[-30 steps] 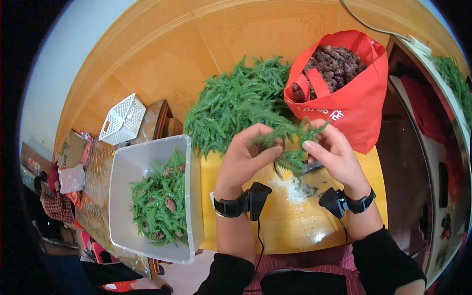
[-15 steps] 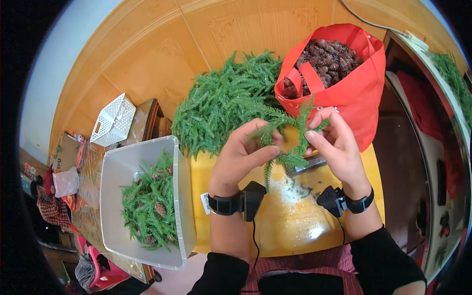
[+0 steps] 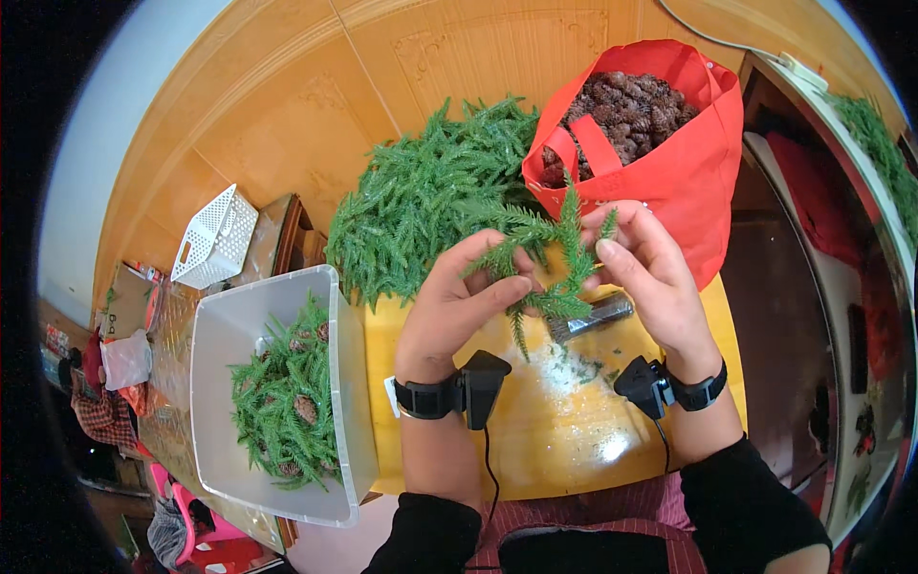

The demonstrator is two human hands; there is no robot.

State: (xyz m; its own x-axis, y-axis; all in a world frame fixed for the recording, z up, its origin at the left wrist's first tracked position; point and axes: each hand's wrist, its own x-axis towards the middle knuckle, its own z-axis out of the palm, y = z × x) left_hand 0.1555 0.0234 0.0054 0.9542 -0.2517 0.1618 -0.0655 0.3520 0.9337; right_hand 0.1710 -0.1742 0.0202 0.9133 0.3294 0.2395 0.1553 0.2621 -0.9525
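Over the yellow table (image 3: 545, 450), my left hand (image 3: 445, 311) grips an artificial pine sprig ring (image 3: 574, 263) by its left side, thumb and fingers closed round the greenery. My right hand (image 3: 660, 282) is at the ring's right side. Between its thumb and index finger a small green pine sprig tip (image 3: 609, 225) sticks up; whether it joins the ring is hidden by the fingers. Beneath the hands lies a clear packet of thin dark pieces (image 3: 600, 316), with white and green crumbs (image 3: 564, 368) in front of it.
Behind my left hand is a heap of green pine sprigs (image 3: 430, 201). A red bag (image 3: 660, 196) of pine cones (image 3: 636, 115) stands at the back right. At left, a translucent bin (image 3: 356, 402) holds sprig-and-cone pieces (image 3: 287, 407); a white basket (image 3: 218, 239) stands beyond it.
My right fingers have drawn slightly away from the ring's right side, with a sprig tip now upright between them. The left hand keeps its hold. The whole view has shifted a little.
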